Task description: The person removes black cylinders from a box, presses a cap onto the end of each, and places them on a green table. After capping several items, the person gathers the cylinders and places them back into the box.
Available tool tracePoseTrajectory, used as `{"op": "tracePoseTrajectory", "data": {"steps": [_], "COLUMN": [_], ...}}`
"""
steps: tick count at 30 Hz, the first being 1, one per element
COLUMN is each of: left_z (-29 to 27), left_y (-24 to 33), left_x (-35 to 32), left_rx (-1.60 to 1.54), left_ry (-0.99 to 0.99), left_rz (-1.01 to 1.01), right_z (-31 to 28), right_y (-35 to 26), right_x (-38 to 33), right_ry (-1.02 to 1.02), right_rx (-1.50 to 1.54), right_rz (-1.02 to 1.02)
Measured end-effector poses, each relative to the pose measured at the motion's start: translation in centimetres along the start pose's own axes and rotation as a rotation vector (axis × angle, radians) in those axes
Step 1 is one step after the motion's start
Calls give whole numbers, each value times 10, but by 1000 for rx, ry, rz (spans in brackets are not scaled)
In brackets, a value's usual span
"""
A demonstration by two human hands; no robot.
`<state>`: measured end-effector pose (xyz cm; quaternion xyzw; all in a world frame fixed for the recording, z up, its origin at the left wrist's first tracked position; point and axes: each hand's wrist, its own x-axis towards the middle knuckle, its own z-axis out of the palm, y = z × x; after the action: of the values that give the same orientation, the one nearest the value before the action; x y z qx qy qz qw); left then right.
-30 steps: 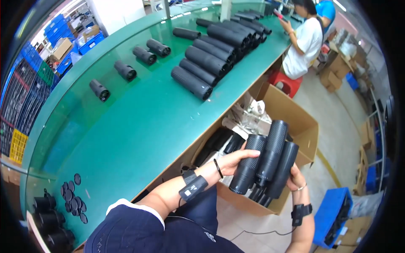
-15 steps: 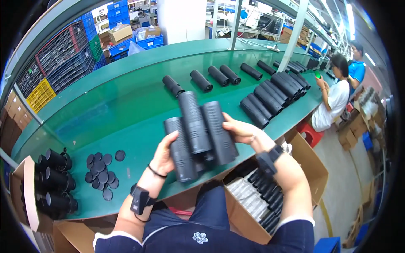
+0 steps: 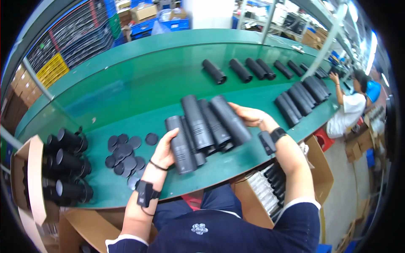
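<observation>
A bundle of several black ribbed tubes (image 3: 204, 128) hangs just over the green table (image 3: 139, 84), clamped between both my hands. My left hand (image 3: 166, 148) presses on the bundle's left side near the lower ends. My right hand (image 3: 249, 115) holds its right side. Flat black round caps (image 3: 124, 154) lie in a loose heap on the table just left of my left hand. Both wrists carry a black band with a small device.
Short black tubes (image 3: 67, 164) are stacked at the table's left end by a cardboard box (image 3: 31, 177). More black tubes (image 3: 270, 71) lie in rows further along the table. A seated person (image 3: 350, 105) works at the right. An open carton (image 3: 291, 185) stands by my right leg.
I have lifted the bundle of tubes out of the carton on my right and swung it left over the table, and it now sits lower, close to the surface.
</observation>
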<state>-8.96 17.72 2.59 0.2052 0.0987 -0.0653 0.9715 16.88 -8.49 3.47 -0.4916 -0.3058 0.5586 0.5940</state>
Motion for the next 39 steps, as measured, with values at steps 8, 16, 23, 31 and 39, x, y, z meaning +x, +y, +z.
{"op": "tracePoseTrajectory", "data": {"steps": [8,16,23,31,39], "left_z": [-13,-28,-4,12,10], "left_y": [6,17,13,1,-22], "left_x": [-19,-43,-90,-114,-121], "left_rx": [219,397,892,1292,1425], "left_ry": [200,419,-64,-146,-126], "left_rz": [55,173,574,615,754], "right_z": [16,57,166,283,284], "right_y": [-11,-18,-31,24,42], "right_x": [-37,-38,-29,31,30], "right_ry": [425,724,815,362,271], "right_rx": [-241,-625,-845,-280,-116], "right_rz": [213,238,-432,-375,-380]}}
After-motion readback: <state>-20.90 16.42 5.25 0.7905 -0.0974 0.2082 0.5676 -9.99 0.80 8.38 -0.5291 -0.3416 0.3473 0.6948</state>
